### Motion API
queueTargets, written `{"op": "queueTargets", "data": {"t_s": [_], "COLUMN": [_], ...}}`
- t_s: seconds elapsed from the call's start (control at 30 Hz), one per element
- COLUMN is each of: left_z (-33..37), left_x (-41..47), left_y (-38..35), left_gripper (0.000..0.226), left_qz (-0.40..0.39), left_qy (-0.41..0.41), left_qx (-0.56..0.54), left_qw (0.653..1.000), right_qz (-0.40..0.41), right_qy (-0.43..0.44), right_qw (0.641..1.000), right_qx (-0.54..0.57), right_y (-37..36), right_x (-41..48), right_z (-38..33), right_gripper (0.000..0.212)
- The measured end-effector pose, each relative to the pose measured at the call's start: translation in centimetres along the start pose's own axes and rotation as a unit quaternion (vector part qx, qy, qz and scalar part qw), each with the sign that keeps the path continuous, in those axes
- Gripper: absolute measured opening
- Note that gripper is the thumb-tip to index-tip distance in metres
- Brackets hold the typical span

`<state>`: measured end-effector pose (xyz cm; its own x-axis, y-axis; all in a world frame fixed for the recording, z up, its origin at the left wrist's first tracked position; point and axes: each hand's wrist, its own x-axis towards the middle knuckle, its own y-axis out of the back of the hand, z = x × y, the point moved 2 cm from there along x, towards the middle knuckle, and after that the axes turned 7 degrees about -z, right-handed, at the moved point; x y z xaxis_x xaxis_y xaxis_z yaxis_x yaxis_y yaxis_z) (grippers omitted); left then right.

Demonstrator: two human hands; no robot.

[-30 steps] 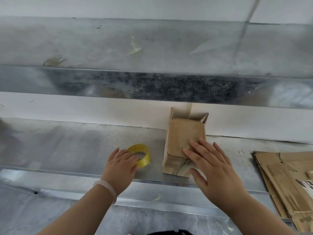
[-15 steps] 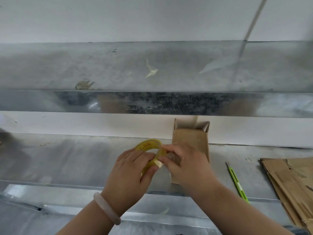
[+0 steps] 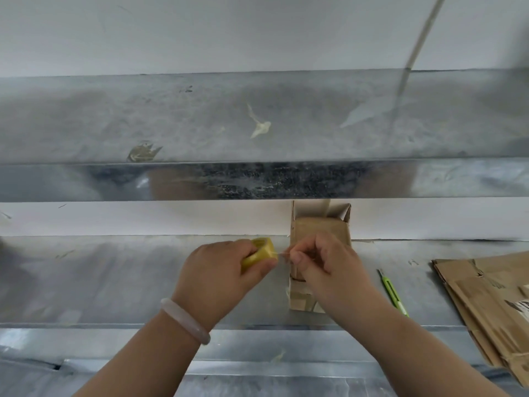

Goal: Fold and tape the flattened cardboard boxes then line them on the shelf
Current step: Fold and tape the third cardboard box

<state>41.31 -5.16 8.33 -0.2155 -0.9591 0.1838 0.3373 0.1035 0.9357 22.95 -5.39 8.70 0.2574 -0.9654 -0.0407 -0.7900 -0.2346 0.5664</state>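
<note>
Tape roll [image 3: 259, 253] in left hand [image 3: 217, 277]

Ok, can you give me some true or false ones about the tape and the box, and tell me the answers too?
1. The left hand grips the yellow tape roll. True.
2. The right hand pinches the loose tape end. True.
3. The green cutter is in the right hand. False: it lies on the shelf, to the right of the box.
4. The bracelet is on the right wrist. False: it is on the left wrist.
</note>
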Motion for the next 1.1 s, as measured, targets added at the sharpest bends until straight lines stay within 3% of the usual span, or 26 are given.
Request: {"op": "queueTargets", "data": {"t_s": [0.13,0.23,0.33,0.4,0.5,0.57,0.63,0.73,0.83,1.0,1.1], "left_z": [-0.1,-0.7,-1.6,-1.4,-1.0,-0.8,-0.6,-1.0,-1.8,-1.2,-0.8], "left_x": [0.6,0.2,-0.4,-0.6,-0.5,-0.2,0.1,-0.1,-0.7,0.1,0.8], "left_y": [0.4,0.7,0.9,1.1,1.3,1.2,0.8,0.3,-0.1,-1.0,-1.5], "left_gripper": [0.064,0.047,0.032,0.032,0.034,0.043,0.056,0.061,0.051,0.050,0.049], "left_qz": [-0.012,-0.051,-0.050,-0.044,-0.042,-0.045,-0.049,-0.068,-0.056,-0.017,-0.013], "left_qy": [0.003,-0.017,-0.020,-0.020,-0.004,-0.011,-0.009,-0.039,-0.076,-0.092,-0.090], "left_qx": [-0.016,-0.174,-0.326,-0.346,-0.290,-0.148,-0.040,-0.065,-0.137,-0.004,0.017], "left_qw": [1.000,0.983,0.944,0.937,0.956,0.988,0.998,0.995,0.986,0.996,0.996], "right_qz": [-0.008,-0.001,0.011,0.013,0.034,0.050,0.050,0.065,0.068,0.101,0.102], "right_qy": [-0.051,-0.085,-0.085,-0.086,-0.087,-0.083,-0.082,-0.098,-0.119,-0.147,-0.156], "right_qw": [0.980,0.942,0.924,0.928,0.930,0.931,0.933,0.927,0.927,0.933,0.938], "right_qx": [0.193,0.323,0.372,0.363,0.354,0.353,0.346,0.356,0.350,0.312,0.293], "right_y": [0.1,0.6,1.3,1.5,2.1,2.7,3.1,4.0,4.9,5.0,5.4], "right_x": [-0.1,0.0,-0.1,-0.3,-0.9,-1.5,-2.0,-2.4,-2.9,-4.3,-4.5], "right_z": [-0.2,-0.2,0.0,0.1,0.6,0.9,1.2,2.2,3.2,5.6,7.0], "right_gripper": [0.010,0.014,0.019,0.017,0.014,0.016,0.014,0.013,0.013,0.013,0.011]}}
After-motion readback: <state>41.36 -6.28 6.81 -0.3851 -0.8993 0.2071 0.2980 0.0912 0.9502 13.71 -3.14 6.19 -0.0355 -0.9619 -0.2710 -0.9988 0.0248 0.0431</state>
